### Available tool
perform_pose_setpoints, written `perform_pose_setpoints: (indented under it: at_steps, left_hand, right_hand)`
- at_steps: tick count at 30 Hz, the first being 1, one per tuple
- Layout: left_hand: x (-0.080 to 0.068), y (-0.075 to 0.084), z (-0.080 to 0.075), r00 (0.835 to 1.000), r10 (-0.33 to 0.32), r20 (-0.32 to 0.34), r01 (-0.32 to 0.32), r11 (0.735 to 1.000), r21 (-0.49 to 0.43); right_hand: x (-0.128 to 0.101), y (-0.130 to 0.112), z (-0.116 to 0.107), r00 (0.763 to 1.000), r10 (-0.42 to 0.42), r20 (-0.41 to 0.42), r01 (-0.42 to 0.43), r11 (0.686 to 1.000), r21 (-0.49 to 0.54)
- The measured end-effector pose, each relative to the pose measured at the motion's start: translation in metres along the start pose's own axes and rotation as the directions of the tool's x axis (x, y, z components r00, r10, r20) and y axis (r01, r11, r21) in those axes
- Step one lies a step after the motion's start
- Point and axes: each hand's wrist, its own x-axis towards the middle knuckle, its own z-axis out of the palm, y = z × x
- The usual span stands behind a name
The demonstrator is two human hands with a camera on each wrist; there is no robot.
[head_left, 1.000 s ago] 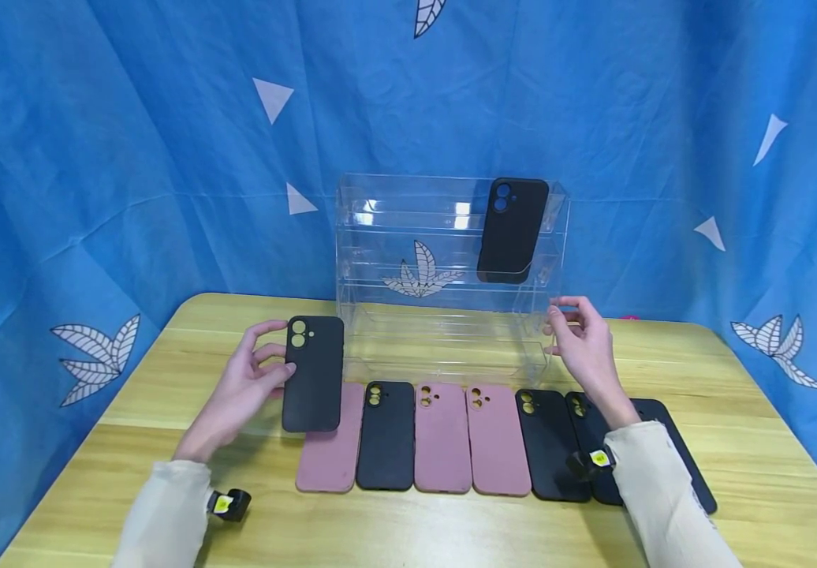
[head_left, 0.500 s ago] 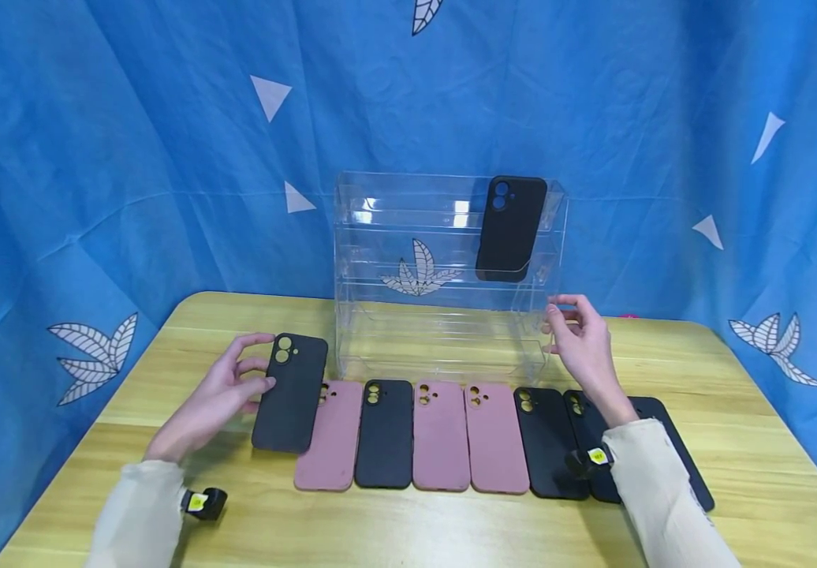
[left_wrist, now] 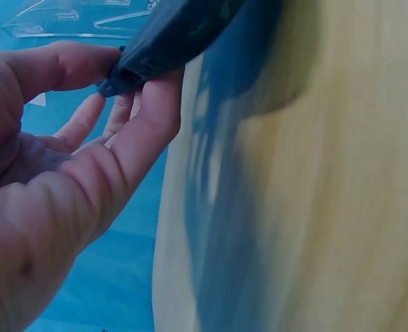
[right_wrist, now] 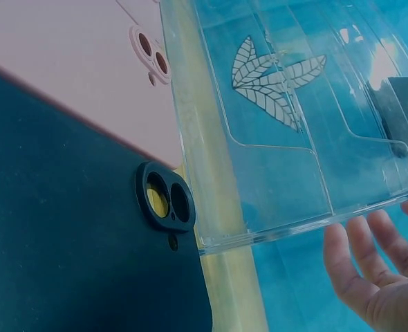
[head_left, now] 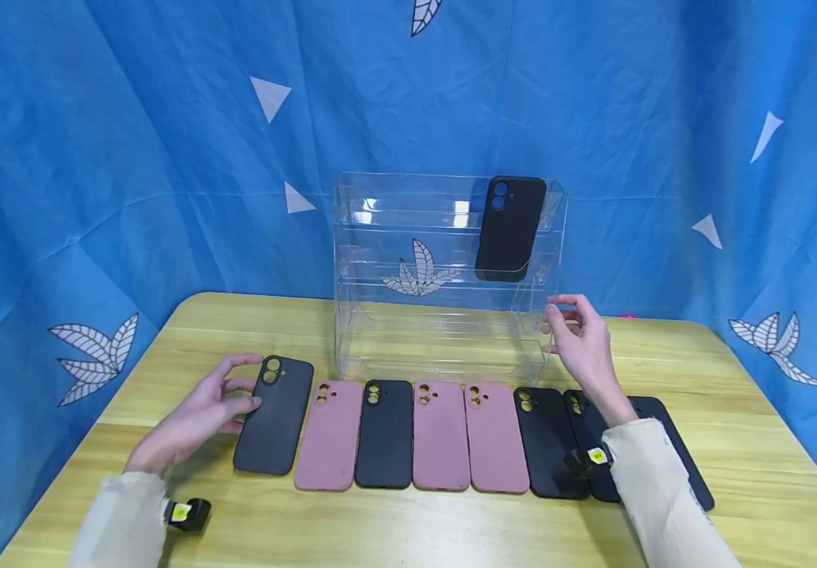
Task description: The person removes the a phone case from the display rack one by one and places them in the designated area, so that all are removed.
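My left hand point(head_left: 199, 414) pinches a black phone case point(head_left: 275, 416) by its left edge, thumb on one face and fingers on the other. The case is low over the table, left of a row of cases; the left wrist view shows it edge-on above its shadow. A stepped clear acrylic display rack point(head_left: 437, 369) stands at the back, another black phone case point(head_left: 512, 229) leaning in its upper right. My right hand point(head_left: 582, 339) holds the rack's right side edge between thumb and fingers; in the right wrist view several fingertips point(right_wrist: 335, 238) show at that edge.
In front of the rack lie pink phone cases point(head_left: 440, 442) and black phone cases point(head_left: 385, 442) side by side, camera holes toward the rack. My right forearm covers part of the rightmost black cases point(head_left: 678, 450). A blue curtain point(head_left: 167, 158) hangs behind the wooden table point(head_left: 408, 528).
My left hand has carried the black phone case left and toward the front, down from over the leftmost pink case, which now shows whole. The right hand stays at the rack.
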Motion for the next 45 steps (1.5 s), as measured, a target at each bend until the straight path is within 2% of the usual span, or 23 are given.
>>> perform_pose_setpoints:
  at_steps: [9, 20, 22, 25, 30, 33, 38, 45]
  left_hand:
    - [-0.0008, -0.008, 0.0019, 0.999, -0.03, 0.043, 0.031, 0.999, -0.009]
    - [-0.002, -0.0066, 0.0057, 0.996, -0.043, 0.078, 0.044, 0.999, -0.008]
    - [-0.0025, -0.0063, 0.0054, 0.996, -0.037, 0.079, 0.035, 0.999, 0.022]
    - [-0.0032, -0.0055, 0.0046, 0.998, -0.016, 0.059, 0.009, 0.993, 0.119]
    - [-0.0023, -0.0034, 0.0041, 1.0, 0.002, -0.017, 0.004, 0.944, 0.33]
    - [-0.0016, -0.0021, 0.0052, 0.999, 0.007, -0.041, 0.01, 0.917, 0.399]
    - [-0.0019, -0.0021, 0.005, 0.999, 0.019, -0.036, -0.002, 0.91, 0.415]
    - [-0.0024, 0.0004, 0.0015, 1.0, 0.011, -0.012, -0.006, 0.934, 0.359]
  right_hand:
    - [-0.0006, 0.0005, -0.0004, 1.0, -0.001, 0.007, 0.001, 1.0, -0.011]
    - [-0.001, 0.0006, 0.0002, 1.0, 0.001, 0.0, -0.001, 1.0, -0.01]
    - [-0.001, 0.0007, 0.0002, 1.0, 0.0, -0.001, 0.0, 1.0, -0.01]
    - [-0.0008, 0.0005, -0.0001, 1.0, 0.003, -0.002, -0.003, 1.0, -0.007]
    - [-0.0015, -0.0011, -0.0005, 1.0, 0.014, -0.003, -0.014, 1.0, 0.0]
    - [-0.0021, -0.0019, -0.0012, 1.0, 0.012, -0.001, -0.012, 1.0, 0.002]
    - [-0.0017, -0.0012, -0.0013, 1.0, 0.007, -0.004, -0.007, 1.0, 0.001]
    - [-0.001, 0.0001, -0.0001, 1.0, 0.009, -0.002, -0.009, 1.0, -0.017]
